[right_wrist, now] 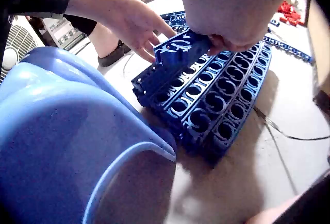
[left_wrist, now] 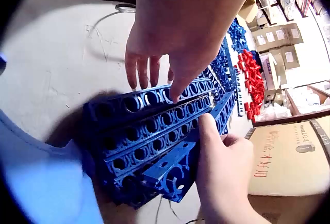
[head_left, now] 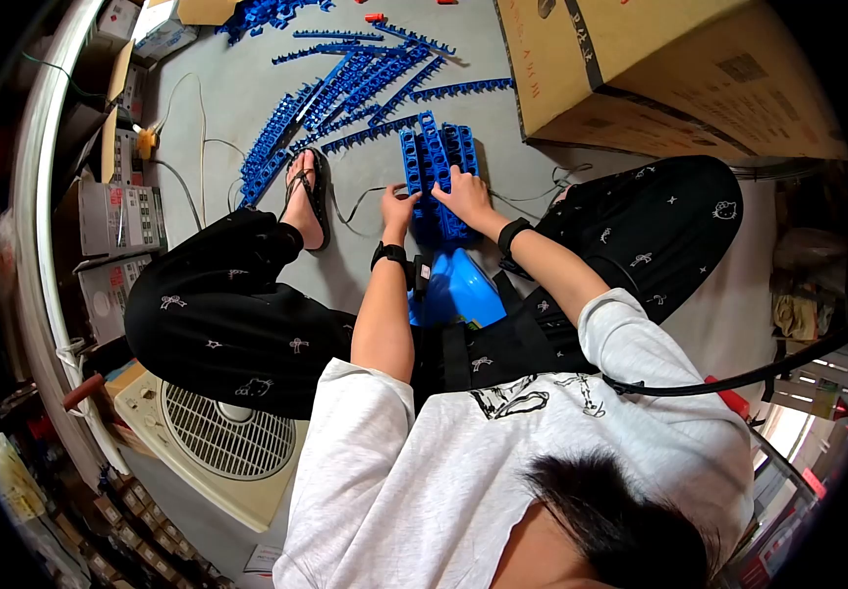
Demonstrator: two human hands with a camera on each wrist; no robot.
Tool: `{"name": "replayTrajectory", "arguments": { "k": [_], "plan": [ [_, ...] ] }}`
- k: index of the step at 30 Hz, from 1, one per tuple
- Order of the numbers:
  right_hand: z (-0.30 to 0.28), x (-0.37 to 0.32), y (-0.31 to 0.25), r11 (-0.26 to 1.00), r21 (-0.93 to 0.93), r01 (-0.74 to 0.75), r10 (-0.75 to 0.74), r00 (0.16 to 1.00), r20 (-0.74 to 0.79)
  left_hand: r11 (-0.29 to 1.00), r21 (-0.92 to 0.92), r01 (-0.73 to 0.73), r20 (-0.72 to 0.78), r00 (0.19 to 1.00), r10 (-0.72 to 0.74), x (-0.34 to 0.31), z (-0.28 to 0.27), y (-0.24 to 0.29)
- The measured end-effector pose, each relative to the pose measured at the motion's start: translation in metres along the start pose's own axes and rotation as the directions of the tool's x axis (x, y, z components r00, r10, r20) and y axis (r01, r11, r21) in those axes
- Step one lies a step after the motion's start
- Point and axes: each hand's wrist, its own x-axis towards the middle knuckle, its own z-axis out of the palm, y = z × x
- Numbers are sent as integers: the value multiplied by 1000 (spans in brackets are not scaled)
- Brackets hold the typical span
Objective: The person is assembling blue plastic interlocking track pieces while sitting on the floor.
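A stack of blue plastic strips with rows of round clips [head_left: 467,147] lies on the floor before the person. My right hand [head_left: 465,198] grips one blue clip strip [right_wrist: 180,48] that sits tilted across the top of the stack, its thumb along the near side in the left wrist view. Beside the stack's left edge is my left hand [head_left: 397,208]. Its fingers [left_wrist: 143,69] stretch down past that edge, and its thumb touches the top of the outer row. Close behind the stack stands a smooth blue plastic object [right_wrist: 77,110].
Loose blue strips [head_left: 355,83] lie spread on the floor ahead, with red pieces [left_wrist: 251,82] beyond. A large cardboard box [head_left: 581,88] stands at the right. Thin cables [head_left: 355,201] run over the floor. A box fan [head_left: 227,427] is at the left.
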Motion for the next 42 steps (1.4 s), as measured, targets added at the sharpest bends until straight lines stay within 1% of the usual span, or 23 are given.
{"name": "replayTrajectory", "arguments": {
  "k": [1, 3, 5, 7, 9, 11, 13, 15, 17, 21, 25, 28, 30, 31, 33, 35, 38, 39, 40, 41, 42],
  "plan": [
    [4, 0, 1, 1000, 1, 2, -2, 1000, 8, 999, -47, -3, 44, 999, 5, -1, -1, -2],
    [11, -2, 1, 1000, -15, 19, -19, 1000, 11, 999, -42, 13, 44, 999, -11, -2, -3, -2],
    [18, -4, 1, 1000, -1, 21, -21, 999, 31, 998, -16, 55, 62, 997, -54, -3, -6, -1],
    [23, -3, -1, 1000, 15, 24, -25, 998, 51, 998, -12, 63, 66, 996, -62, -5, -6, 3],
    [26, -3, -4, 1000, 7, -10, 9, 997, 70, 997, -10, 70, 76, 995, -69, -8, -7, 7],
    [30, -3, -7, 1000, 8, -19, 18, 996, 82, 996, -51, 66, 123, 991, -60, -10, -8, 9],
    [34, -2, -7, 1000, 7, -29, 28, 995, 92, 996, -66, 61, 137, 989, -52, -10, -10, 7],
    [35, -1, -7, 1000, -14, 28, -27, 999, 39, 995, -82, 54, 153, 987, -41, -11, -11, 7],
    [35, 0, -4, 998, -39, 47, -46, 998, 38, 990, -118, 74, 158, 986, -55, -10, -11, 7],
    [33, 0, -3, 994, -72, 78, -76, 997, 30, 989, -124, 85, 144, 987, -67, -12, -11, 9],
    [30, -2, -3, 991, -112, 78, -72, 996, 50, 988, -115, 106, 140, 986, -90, -14, -11, 12],
    [30, -3, 0, 984, -133, 115, -107, 992, 66, 987, -117, 114, 135, 986, -98, -14, -10, 12],
    [30, -4, 0, 968, -133, 214, -203, 975, 92, 985, -121, 123, 134, 985, -106, -14, -10, 13],
    [32, -5, 0, 968, -134, 212, -201, 975, 92, 985, -119, 123, 138, 985, -106, -13, -10, 14],
    [34, -8, -2, 961, -94, 259, -255, 966, 45, 985, -115, 126, 144, 984, -108, -14, -11, 14],
    [29, -9, -2, 963, -114, 245, -239, 969, 63, 983, -130, 126, 146, 983, -107, -14, -11, 14],
    [26, -4, 2, 963, -100, 251, -249, 968, 38, 980, -148, 135, 152, 982, -112, -11, -10, 10],
    [28, 3, 4, 968, -100, 229, -232, 973, -18, 979, -148, 138, 153, 981, -116, -7, -9, 7],
    [27, 11, 5, 973, -99, 206, -214, 974, -73, 990, -115, 79, 110, 992, -66, -2, -7, 5],
    [26, 23, 8, 982, -90, 164, -172, 981, -88, 997, -79, 21, 68, 998, -16, 4, -5, 3],
    [26, 36, 12, 991, -65, 120, -127, 986, -110, 996, -79, 28, 70, 997, -23, 7, -5, 10]
  ]
}}
